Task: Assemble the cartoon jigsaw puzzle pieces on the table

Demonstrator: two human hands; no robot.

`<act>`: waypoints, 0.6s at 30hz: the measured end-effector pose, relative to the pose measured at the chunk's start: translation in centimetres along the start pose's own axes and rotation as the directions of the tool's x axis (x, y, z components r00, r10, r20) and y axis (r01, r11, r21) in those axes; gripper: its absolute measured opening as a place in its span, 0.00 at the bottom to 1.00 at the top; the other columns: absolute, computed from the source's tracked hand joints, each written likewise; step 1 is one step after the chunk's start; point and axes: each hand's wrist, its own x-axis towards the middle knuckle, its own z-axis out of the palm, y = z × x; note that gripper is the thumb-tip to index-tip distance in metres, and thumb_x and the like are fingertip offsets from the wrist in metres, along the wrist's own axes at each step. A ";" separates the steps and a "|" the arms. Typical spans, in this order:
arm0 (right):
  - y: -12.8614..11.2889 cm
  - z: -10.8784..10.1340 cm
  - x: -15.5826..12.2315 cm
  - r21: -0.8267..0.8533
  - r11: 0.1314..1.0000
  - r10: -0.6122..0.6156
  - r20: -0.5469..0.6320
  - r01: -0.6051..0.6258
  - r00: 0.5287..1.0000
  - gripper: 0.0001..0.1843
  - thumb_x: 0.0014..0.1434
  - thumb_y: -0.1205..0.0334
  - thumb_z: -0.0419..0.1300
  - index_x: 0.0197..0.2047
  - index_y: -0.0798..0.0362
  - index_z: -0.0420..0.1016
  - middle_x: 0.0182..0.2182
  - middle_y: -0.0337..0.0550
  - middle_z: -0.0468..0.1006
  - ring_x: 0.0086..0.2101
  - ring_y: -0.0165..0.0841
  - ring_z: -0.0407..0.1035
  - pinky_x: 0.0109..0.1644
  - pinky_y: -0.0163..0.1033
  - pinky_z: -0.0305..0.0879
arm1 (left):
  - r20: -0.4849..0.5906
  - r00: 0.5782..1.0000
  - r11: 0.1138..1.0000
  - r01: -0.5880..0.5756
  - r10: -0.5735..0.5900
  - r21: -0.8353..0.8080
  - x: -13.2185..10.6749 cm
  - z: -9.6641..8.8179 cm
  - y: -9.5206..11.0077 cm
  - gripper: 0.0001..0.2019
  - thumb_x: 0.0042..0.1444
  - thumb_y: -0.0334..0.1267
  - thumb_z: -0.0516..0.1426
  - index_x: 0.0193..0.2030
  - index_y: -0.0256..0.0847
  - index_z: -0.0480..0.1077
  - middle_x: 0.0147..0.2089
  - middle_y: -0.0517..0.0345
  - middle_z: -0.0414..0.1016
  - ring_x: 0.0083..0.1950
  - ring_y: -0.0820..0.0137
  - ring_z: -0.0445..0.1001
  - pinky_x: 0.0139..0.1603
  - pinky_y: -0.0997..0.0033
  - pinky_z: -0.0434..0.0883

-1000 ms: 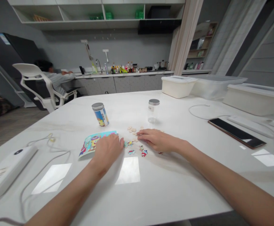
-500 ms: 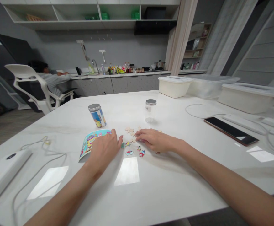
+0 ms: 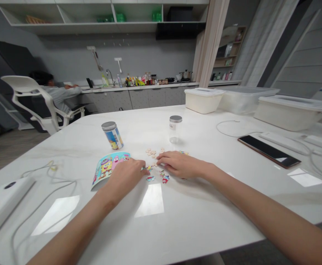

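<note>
Several jigsaw puzzle pieces lie between my hands on the white table (image 3: 194, 217). Some show a coloured print, like the blue-and-red piece (image 3: 150, 179) and the red piece (image 3: 165, 179); others show plain wood, like the pale piece (image 3: 153, 153). My left hand (image 3: 128, 172) has its thumb and fingers closed at a coloured puzzle piece (image 3: 149, 168). Beneath that hand, partly hidden, is a curled cartoon picture sheet (image 3: 105, 165). My right hand (image 3: 179, 164) rests low over the pieces, fingers stretched out, fingertips beside plain ones; its palm hides more.
Behind the pieces stand a printed jar (image 3: 114, 137) and a clear jar (image 3: 174, 130), both with silver lids. A phone (image 3: 268, 150), cables and lidded plastic boxes (image 3: 203, 101) are at the right. A white device (image 3: 7, 206) lies left. A person (image 3: 61, 95) sits beyond the table.
My left hand's fingers have come down and reached right to a coloured puzzle piece, uncovering more of the picture sheet. My right hand stays nearly in place. The view has shifted slightly.
</note>
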 end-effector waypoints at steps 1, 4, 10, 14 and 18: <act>0.1 0.0 0.0 0.000 1.000 -0.004 -0.005 0.004 1.000 0.18 0.65 0.69 0.48 0.55 0.55 0.71 0.57 0.52 0.71 0.56 0.40 0.65 0.59 0.50 0.62 | 0.003 1.000 1.000 0.000 0.000 -0.011 0.0 0.0 0.0 0.12 0.63 0.44 0.54 0.43 0.44 0.76 0.39 0.49 0.79 0.43 0.56 0.77 0.36 0.66 0.66; 0.3 0.1 0.0 -0.004 1.000 -0.011 -0.013 0.011 1.000 0.18 0.65 0.69 0.48 0.55 0.54 0.71 0.57 0.51 0.71 0.55 0.39 0.66 0.59 0.50 0.62 | 0.008 1.000 0.999 0.006 -0.006 -0.052 0.1 0.2 -0.2 0.13 0.62 0.46 0.54 0.44 0.42 0.76 0.39 0.49 0.79 0.44 0.56 0.77 0.37 0.66 0.65; 0.0 -0.1 0.0 0.000 1.000 -0.007 -0.013 0.007 1.000 0.18 0.67 0.67 0.46 0.53 0.55 0.72 0.55 0.51 0.72 0.54 0.40 0.66 0.58 0.49 0.63 | 0.028 1.000 0.976 0.004 0.002 -0.219 0.3 0.4 -2.5 0.18 0.55 0.52 0.58 0.47 0.45 0.75 0.39 0.55 0.78 0.40 0.60 0.76 0.38 0.67 0.65; -0.1 -0.2 0.0 0.002 1.000 -0.004 -0.008 0.004 1.000 0.17 0.67 0.67 0.46 0.54 0.54 0.72 0.55 0.50 0.72 0.54 0.39 0.67 0.57 0.49 0.63 | 0.049 0.998 0.969 -0.035 0.049 -0.243 0.5 0.6 -3.3 0.14 0.54 0.48 0.59 0.45 0.49 0.75 0.39 0.57 0.77 0.39 0.61 0.75 0.38 0.67 0.64; 0.0 -0.2 0.0 -0.003 1.000 -0.007 -0.009 0.006 1.000 0.17 0.67 0.67 0.47 0.53 0.53 0.72 0.55 0.50 0.72 0.53 0.39 0.66 0.57 0.49 0.63 | 0.053 0.996 0.966 -0.061 0.077 -0.251 0.5 0.9 -3.0 0.11 0.56 0.46 0.58 0.43 0.50 0.76 0.38 0.57 0.76 0.38 0.62 0.75 0.38 0.67 0.63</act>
